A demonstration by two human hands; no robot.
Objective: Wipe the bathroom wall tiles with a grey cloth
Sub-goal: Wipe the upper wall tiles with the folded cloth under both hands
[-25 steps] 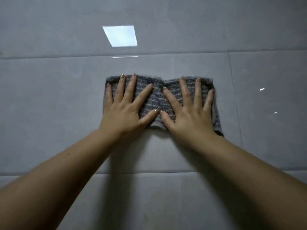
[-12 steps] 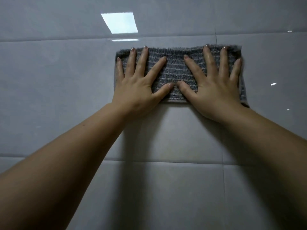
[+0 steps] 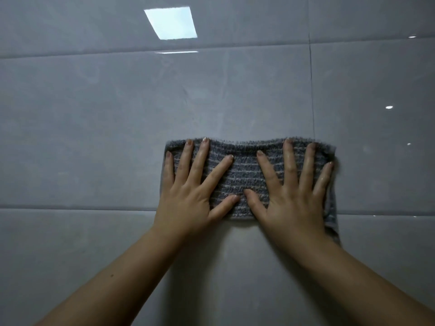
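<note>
Folded grey cloth (image 3: 244,175) (pale stripes) lies flat against glossy wall tiles (image 3: 94,128).

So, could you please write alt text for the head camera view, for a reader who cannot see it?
The left hand and right hand press a striped grey cloth flat against glossy grey wall tiles, fingers spread. A square light reflection shines above.

I see cloth (image 3: 244,175) flat on wall tiles (image 3: 94,125), toward 4 o'clock from view centre. Left hand (image 3: 188,196) on cloth's 9 o'clock half, right hand (image 3: 294,196) on 3 o'clock half, thumbs nearly meeting mid-cloth. Cloth's 6 o'clock edge overlaps horizontal joint (image 3: 70,207). Vertical joint (image 3: 311,90) meets cloth at 1 o'clock. Light reflection (image 3: 170,23) toward 11 o'clock, well apart.
</note>
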